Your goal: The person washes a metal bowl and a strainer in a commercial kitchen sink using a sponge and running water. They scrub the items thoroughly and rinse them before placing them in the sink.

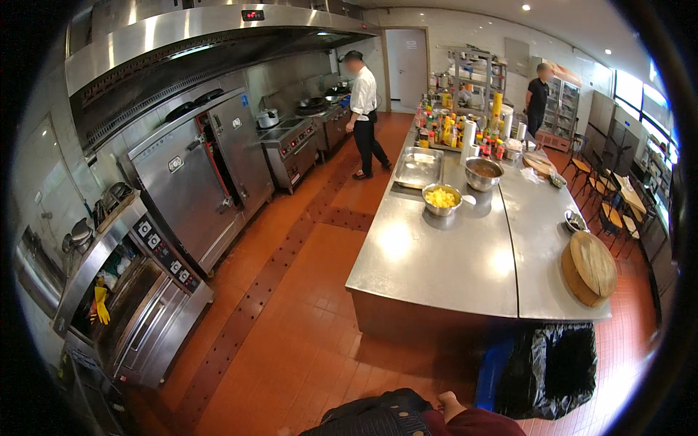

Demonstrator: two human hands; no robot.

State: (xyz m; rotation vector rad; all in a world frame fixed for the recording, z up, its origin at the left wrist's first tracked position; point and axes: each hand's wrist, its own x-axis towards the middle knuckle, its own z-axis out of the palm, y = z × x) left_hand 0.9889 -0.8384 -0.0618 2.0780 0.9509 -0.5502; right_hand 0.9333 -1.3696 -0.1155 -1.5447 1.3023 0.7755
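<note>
At the bottom edge, my right hand (450,406) shows partly beyond a dark red sleeve, close to my dark apron; its fingers cannot be made out. My left hand is out of view. Before me stands a long stainless steel counter (436,261). On it are a steel bowl of yellow chunks (441,199), a steel bowl with brown contents (484,173) and a rectangular steel tray (420,166). A white spoon-like utensil (468,200) lies beside the yellow chunks. A thick round wooden chopping block (590,268) rests near the right front corner.
A bin lined with a black bag (567,370) stands below the counter's near end. Bottles (450,131) crowd its far part. Ovens, a steel cabinet (188,191) and stoves line the left wall. One person (364,109) stands by the stoves, another (537,98) at the back right.
</note>
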